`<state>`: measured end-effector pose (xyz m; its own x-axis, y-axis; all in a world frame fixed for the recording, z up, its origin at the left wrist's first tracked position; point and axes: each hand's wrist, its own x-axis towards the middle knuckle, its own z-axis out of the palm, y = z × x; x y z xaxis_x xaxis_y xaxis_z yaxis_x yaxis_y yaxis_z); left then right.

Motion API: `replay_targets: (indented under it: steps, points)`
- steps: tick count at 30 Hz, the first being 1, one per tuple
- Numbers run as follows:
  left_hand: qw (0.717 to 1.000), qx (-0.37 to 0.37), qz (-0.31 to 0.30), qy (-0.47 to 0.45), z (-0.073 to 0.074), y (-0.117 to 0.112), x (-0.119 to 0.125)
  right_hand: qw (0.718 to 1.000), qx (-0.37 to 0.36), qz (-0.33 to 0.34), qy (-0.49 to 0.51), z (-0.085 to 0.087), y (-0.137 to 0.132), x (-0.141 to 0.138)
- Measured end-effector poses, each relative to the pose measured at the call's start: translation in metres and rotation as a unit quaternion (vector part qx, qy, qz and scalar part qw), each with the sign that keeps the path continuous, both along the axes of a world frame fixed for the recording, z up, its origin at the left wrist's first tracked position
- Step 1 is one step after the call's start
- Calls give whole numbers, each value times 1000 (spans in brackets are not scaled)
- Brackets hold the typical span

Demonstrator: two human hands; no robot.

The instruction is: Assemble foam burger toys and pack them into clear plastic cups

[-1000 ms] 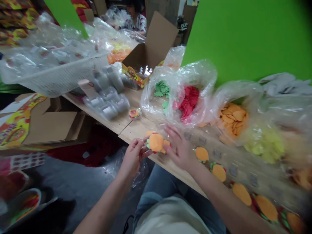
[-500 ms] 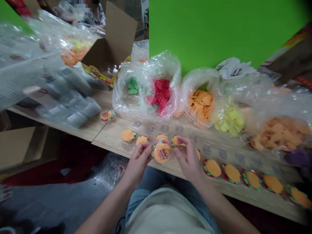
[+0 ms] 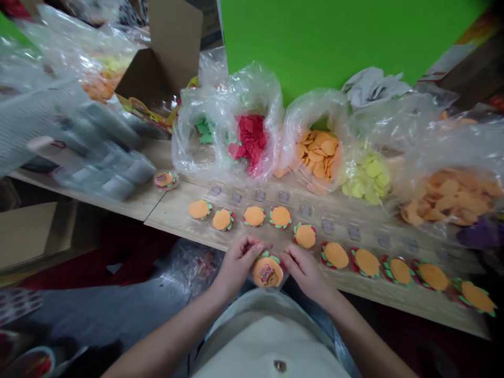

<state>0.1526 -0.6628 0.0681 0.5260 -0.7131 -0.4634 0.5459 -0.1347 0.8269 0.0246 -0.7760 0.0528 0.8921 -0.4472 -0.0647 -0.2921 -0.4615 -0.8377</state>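
The left hand [image 3: 236,268] and right hand [image 3: 305,272] are gripping a round orange felt burger in clear plastic [image 3: 268,272] between curled fingers [image 3: 252,245], keeping it level and evenly pinched at the near edge of the pale wooden table [image 3: 169,223].

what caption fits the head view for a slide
Left hand and right hand hold a felt burger before a row of others

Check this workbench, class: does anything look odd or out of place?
One burger, between the left hand and right hand, stands out: its top shows a colourful printed label, while the row burgers are plain orange.
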Motion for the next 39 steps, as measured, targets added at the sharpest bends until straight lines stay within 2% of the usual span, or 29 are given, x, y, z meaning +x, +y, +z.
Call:
replay_targets:
  steps: [4, 6, 9, 13, 15, 17, 21, 23, 25, 29, 31, 35, 37, 39]
  points:
    - [998, 17, 15, -51, -11, 0, -11, 997, -35, -61, 32, 0, 7, 0]
    - [995, 23, 5, -101, -13, -4, -13, 993, -55, -98, 37, 4, 8, 4]
    - [989, 27, -19, -145, -13, -10, -14, 991, -70, -112, 26, 7, 4, 8]
    - [991, 21, -35, -129, -13, -18, -13, 988, -98, -116, 11, 6, -6, 8]
    - [993, 7, -32, -112, -13, -23, -11, 985, -94, -146, -10, 5, -8, 7]
    - [994, -8, -6, -107, -13, -29, -9, 977, -67, -198, -35, 3, -5, 7]
    - [991, -34, 85, -100, -13, -43, -6, 955, 27, -281, -94, -6, 12, 9]
    - [989, -45, 110, -91, -12, -47, -6, 944, 35, -305, -123, -10, 16, 11]
    - [988, -55, 117, -85, -8, -50, -9, 943, 15, -301, -139, -10, 10, 12]
    - [991, -88, 95, -40, 7, -50, -14, 960, -1, -245, -134, -1, -16, 11]
    - [991, -112, 63, -34, 14, -49, -15, 965, -6, -230, -125, 6, -26, 8]
    - [986, -133, -19, -100, 19, -49, -15, 972, -9, -207, -112, 19, -30, 7]
    - [985, -125, -17, -116, 18, -51, -15, 969, -1, -223, -110, 22, -25, 10]
    - [985, -115, 11, -125, 16, -54, -17, 956, 13, -268, -118, 24, -20, 14]
